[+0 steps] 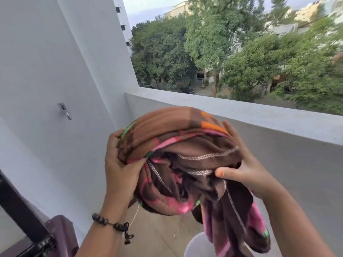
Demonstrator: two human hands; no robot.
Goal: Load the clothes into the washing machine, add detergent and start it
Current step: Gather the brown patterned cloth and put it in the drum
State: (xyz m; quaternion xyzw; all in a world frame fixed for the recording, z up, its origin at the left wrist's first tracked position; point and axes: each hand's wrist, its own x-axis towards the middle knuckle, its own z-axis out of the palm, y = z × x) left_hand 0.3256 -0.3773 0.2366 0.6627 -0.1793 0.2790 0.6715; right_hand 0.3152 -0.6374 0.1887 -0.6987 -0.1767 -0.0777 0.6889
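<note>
Both forearms rise from the bottom edge of the frame, the left one wearing a dark beaded bracelet (109, 222), and between them hangs a bundled brown blanket (185, 154) patterned in pink, orange and green with white stitched edging. At centre left, the left hand (120, 164) has its grip pressed into the bundle's side, fingers curled over the top fold and thumb pinching the cloth from below. At centre right, the right hand (239, 164) cups the other side, its grip curled round the folds with the thumb pressed across the front. The blanket is held up in the air at the middle of the frame, above the tiled balcony floor (163, 229), with a loose tail trailing toward the lower right, over a pale rounded object (196, 245) too blurred to identify. At the lower left corner sits a dark purple appliance edge (61, 230), possibly the washing machine with a raised lid, though that cannot be confirmed. A white parapet (241, 115) crosses behind the blanket, with trees (222, 43) beyond it, and a metal hook (64, 110) sits on the wall at the left. The step in hand appears to be loading: the laundry is gathered but not yet in the drum. The next move probably calls for swinging the bundle toward the lower left and keeping the dangling tail from snagging or dragging on the way in.
</note>
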